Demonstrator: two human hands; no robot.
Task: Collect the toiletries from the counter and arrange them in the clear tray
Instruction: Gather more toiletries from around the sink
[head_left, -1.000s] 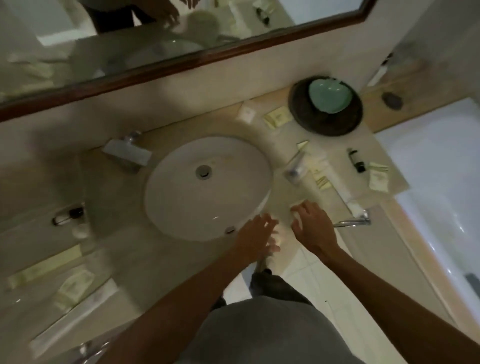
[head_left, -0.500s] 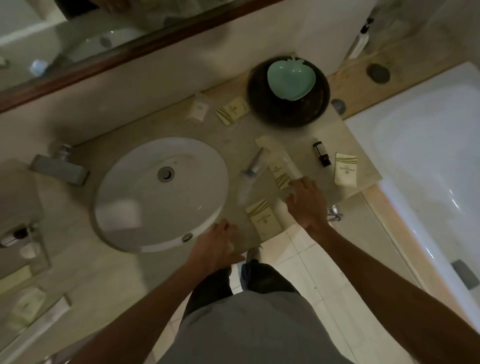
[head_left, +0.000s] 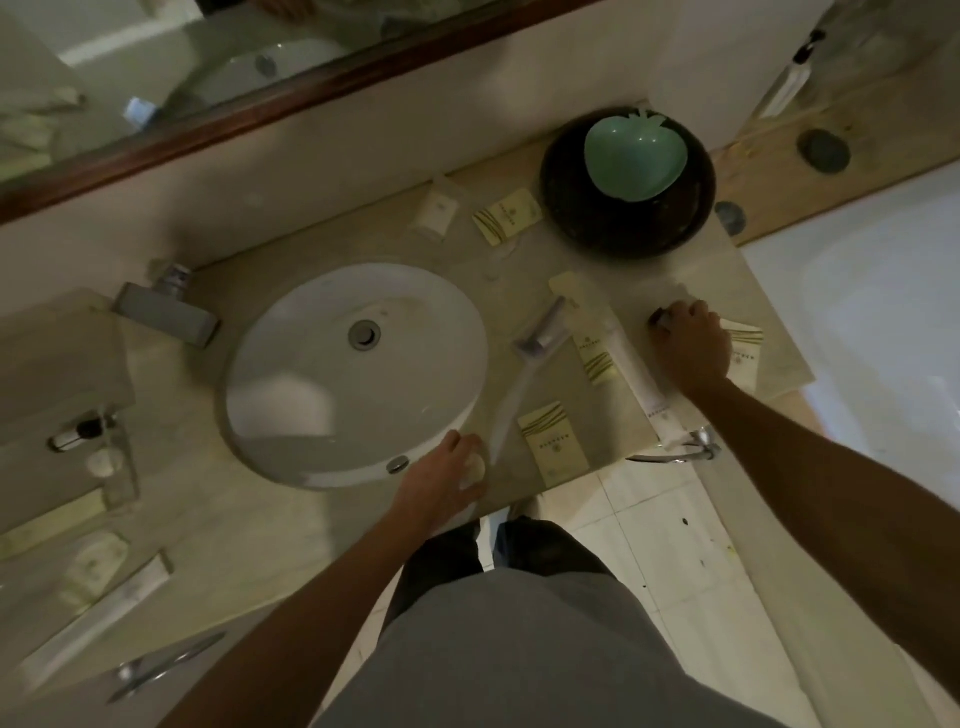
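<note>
Toiletries: cream sachets w/ green stripes (head_left: 553, 439), lying flat on counter (head_left: 519, 291). R hand (head_left: 691, 348) closing over small dark bottle (head_left: 658, 316). L hand (head_left: 447, 480) cupping pale round soap (head_left: 474, 470).

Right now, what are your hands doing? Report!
Right hand closing over the small dark bottle. Left hand on a round soap by the sink. Nothing in the way.

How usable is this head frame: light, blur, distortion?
Head view: dim and murky throughout; the mirror reflection is hazy; wide-angle bending curves the counter edges; packets show as pale shapes with unreadable print; the right hand hides what it covers; the left hand is soft-edged.
</note>
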